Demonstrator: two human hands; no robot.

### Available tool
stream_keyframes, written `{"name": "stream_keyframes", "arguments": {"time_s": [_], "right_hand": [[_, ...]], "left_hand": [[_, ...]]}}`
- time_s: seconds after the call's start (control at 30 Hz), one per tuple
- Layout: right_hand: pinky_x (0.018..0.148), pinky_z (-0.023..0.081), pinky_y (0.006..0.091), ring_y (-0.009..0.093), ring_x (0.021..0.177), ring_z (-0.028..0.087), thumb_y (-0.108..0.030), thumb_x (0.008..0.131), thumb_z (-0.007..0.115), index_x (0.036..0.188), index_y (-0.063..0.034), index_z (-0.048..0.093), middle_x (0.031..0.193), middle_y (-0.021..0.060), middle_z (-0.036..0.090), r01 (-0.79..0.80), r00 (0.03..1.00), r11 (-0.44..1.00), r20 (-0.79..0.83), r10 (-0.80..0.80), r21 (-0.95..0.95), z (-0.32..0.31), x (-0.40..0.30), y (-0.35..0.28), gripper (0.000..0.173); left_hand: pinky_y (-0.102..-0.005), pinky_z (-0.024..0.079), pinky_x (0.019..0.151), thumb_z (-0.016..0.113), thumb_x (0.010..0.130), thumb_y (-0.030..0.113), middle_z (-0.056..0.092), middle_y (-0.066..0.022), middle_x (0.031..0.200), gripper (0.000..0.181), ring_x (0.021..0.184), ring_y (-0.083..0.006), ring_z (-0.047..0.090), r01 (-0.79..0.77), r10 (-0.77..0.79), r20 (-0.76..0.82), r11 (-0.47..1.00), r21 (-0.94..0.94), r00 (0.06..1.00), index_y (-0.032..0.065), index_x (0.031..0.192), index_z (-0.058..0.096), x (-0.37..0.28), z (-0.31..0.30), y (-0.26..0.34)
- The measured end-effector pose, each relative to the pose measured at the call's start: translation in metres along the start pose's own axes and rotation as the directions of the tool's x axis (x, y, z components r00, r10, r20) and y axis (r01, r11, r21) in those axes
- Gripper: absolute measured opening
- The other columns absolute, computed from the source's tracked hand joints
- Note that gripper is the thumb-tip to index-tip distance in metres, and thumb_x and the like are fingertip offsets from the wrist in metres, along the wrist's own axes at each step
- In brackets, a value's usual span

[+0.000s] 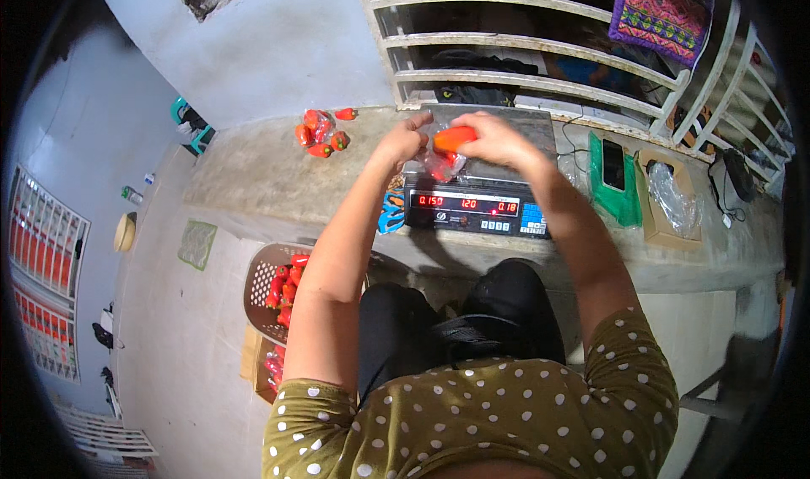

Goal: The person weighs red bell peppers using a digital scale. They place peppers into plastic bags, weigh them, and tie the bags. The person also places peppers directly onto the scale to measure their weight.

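Observation:
An orange-red bell pepper (pixel 454 138) is in the fingers of my right hand (pixel 497 140), just above a clear plastic bag (pixel 436 167). My left hand (pixel 403 142) grips the bag's left side, though its fingertips are partly hidden. Red peppers show through the plastic. Bag and hands are over the platform of a black digital price scale (pixel 468 203), whose red digits are lit. To the left on the concrete ledge (pixel 253 169) lies a bagged bunch of red peppers (pixel 316 124), with a few loose ones around it.
Below my left arm stand a perforated plastic basket of red peppers (pixel 275 289) and a cardboard box (pixel 264 374) with more. Right of the scale lie a smartphone (pixel 612 164) on green plastic and a cardboard tray (pixel 671 232) holding clear bags. White metal bars (pixel 506 39) rise behind the ledge.

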State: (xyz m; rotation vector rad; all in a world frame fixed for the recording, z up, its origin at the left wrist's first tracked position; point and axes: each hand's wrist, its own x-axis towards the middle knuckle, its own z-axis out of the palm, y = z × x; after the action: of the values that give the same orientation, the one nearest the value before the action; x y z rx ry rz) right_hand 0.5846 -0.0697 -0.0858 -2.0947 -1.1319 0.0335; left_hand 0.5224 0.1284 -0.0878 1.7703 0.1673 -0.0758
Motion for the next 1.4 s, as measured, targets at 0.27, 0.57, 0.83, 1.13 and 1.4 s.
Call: {"name": "stream_keyframes", "arguments": {"time_s": [0.27, 0.57, 0.83, 1.13, 1.4], "right_hand": [[0.074, 0.048, 0.0428, 0.037, 0.088, 0.060, -0.018, 0.076, 0.058, 0.101, -0.0040, 0.056, 0.092, 0.0209, 0.062, -0.153, 0.988, 0.971, -0.029, 0.150, -0.183, 0.068, 0.054, 0.019, 0.029], [0.088, 0.035, 0.0508, 0.026, 0.083, 0.061, -0.014, 0.070, 0.062, 0.081, -0.0114, 0.063, 0.079, 0.0084, 0.064, 0.442, 0.892, 0.687, 0.203, -0.403, -0.576, -0.055, 0.038, -0.069, 0.011], [0.084, 0.036, 0.0430, 0.023, 0.080, 0.058, -0.014, 0.070, 0.059, 0.077, -0.0115, 0.061, 0.076, 0.0055, 0.061, 0.406, 0.806, 0.585, -0.028, -0.592, -0.702, -0.078, 0.025, -0.121, 0.008], [0.065, 0.046, 0.0350, 0.028, 0.070, 0.056, 0.000, 0.072, 0.053, 0.074, -0.0025, 0.057, 0.075, 0.0108, 0.054, 0.598, 0.501, 0.672, -0.451, -0.739, -0.437, -0.087, 0.000, -0.186, 0.005], [0.060, 0.044, 0.0266, 0.015, 0.066, 0.052, 0.008, 0.067, 0.041, 0.071, 0.0022, 0.052, 0.073, 0.0074, 0.050, 0.615, 0.787, 0.755, -0.112, -0.607, 0.228, -0.087, -0.023, -0.179, 0.013]], "left_hand": [[-0.0282, 0.047, 0.053, 0.048, 0.070, -0.009, 0.060, -0.0112, 0.087, 0.055, 0.057, -0.0150, 0.055, -0.023, 0.007, -0.096, 0.987, -0.159, 0.995, -0.0012, 0.124, 0.045, -0.006, 0.004, 0.008], [-0.0335, 0.055, 0.059, 0.043, 0.078, -0.005, 0.059, -0.0142, 0.085, 0.034, 0.062, -0.0229, 0.061, -0.147, 0.052, -0.376, 0.962, -0.229, 0.925, -0.0051, 0.110, 0.053, -0.045, -0.043, 0.083], [-0.0320, 0.054, 0.069, 0.044, 0.078, -0.003, 0.058, -0.0124, 0.092, 0.036, 0.073, -0.0202, 0.061, -0.246, 0.231, -0.303, 0.969, -0.012, 0.925, -0.0057, 0.112, 0.053, -0.108, -0.045, 0.149], [-0.0282, 0.053, 0.062, 0.042, 0.078, -0.001, 0.061, -0.0126, 0.086, 0.032, 0.061, -0.0154, 0.059, -0.326, 0.407, -0.216, 0.886, 0.331, 0.887, -0.0045, 0.105, 0.059, -0.150, -0.049, 0.178], [-0.0273, 0.048, 0.050, 0.045, 0.074, 0.002, 0.062, -0.0073, 0.065, 0.024, 0.052, -0.0130, 0.057, -0.216, 0.335, -0.084, 0.759, 0.615, 0.938, -0.0002, 0.087, 0.066, -0.182, -0.022, 0.174]]}}
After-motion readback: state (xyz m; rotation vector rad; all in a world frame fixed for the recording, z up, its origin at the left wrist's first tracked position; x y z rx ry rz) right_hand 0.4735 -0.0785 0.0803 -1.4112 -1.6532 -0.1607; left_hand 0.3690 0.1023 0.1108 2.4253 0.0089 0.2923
